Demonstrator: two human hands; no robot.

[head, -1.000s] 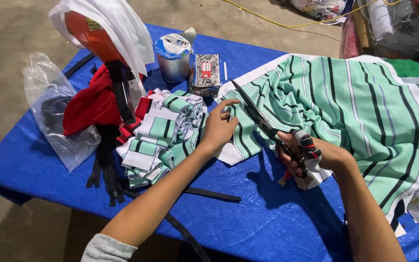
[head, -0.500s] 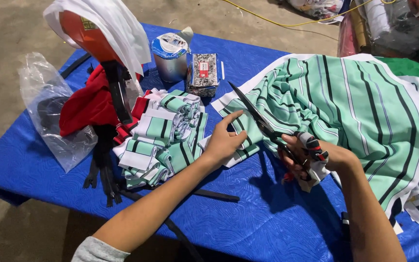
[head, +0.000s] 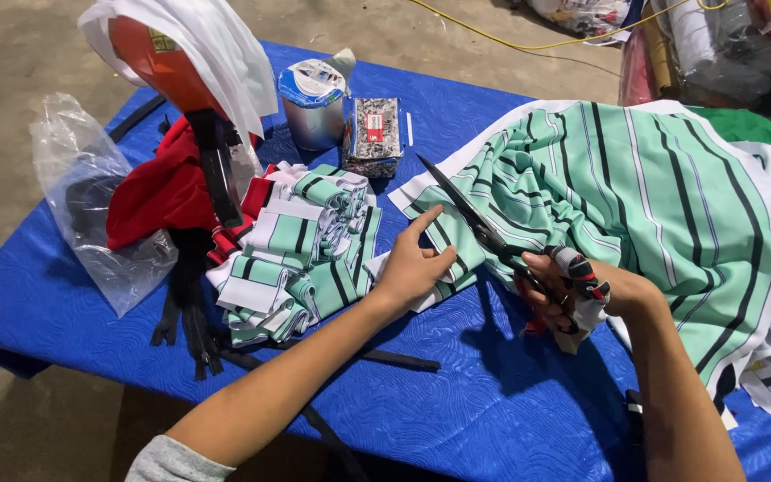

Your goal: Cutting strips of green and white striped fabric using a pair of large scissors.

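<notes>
Near the centre of the frame, the left hand (head: 412, 268) lies flat with fingers spread, pressing the edge of a green striped cloth (head: 635, 196) onto a blue table (head: 457, 402). Just to its right, the right hand (head: 582, 290) has its fingers closed through the handles of black scissors (head: 470, 214), whose blades point up-left over the cloth. The left index finger lies close beside the blades, so a cut could nick it. A pile of cut strips (head: 301, 254) sits at centre left.
</notes>
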